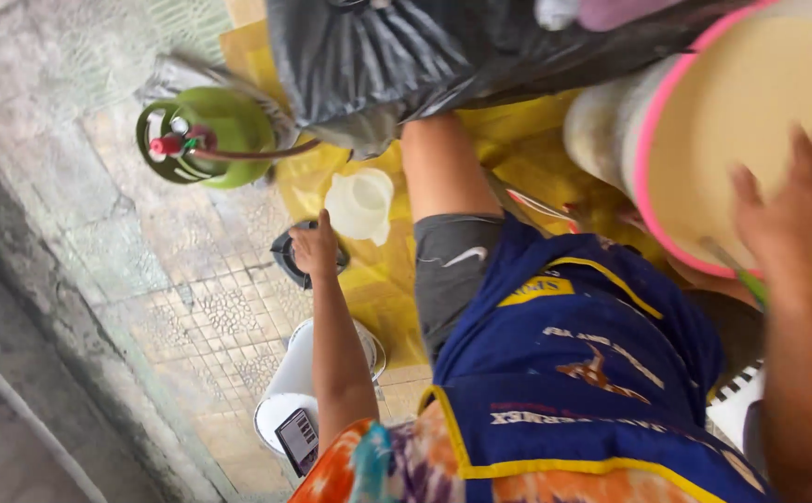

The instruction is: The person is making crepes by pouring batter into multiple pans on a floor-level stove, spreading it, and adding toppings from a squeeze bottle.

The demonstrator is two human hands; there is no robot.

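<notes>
Fingers (802,158) of right hand (792,205) spread wide, flat on the pink-rimmed basin (648,168); press evenly to steady it. Left hand (315,248), apart from that basin, closed loosely over a dark lid (287,256) on the tiled floor (201,307), beside the translucent jug (359,203).

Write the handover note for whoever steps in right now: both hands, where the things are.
Left hand: on a small dark object lying on the tiled floor, beside a translucent white plastic jug; grip unclear.
Right hand: open, fingers spread flat on the pale contents of a large pink-rimmed round basin.
A green gas cylinder stands further left; a black plastic bag lies above the jug, on the yellow sheet.
What is done or left cannot be told.
</notes>
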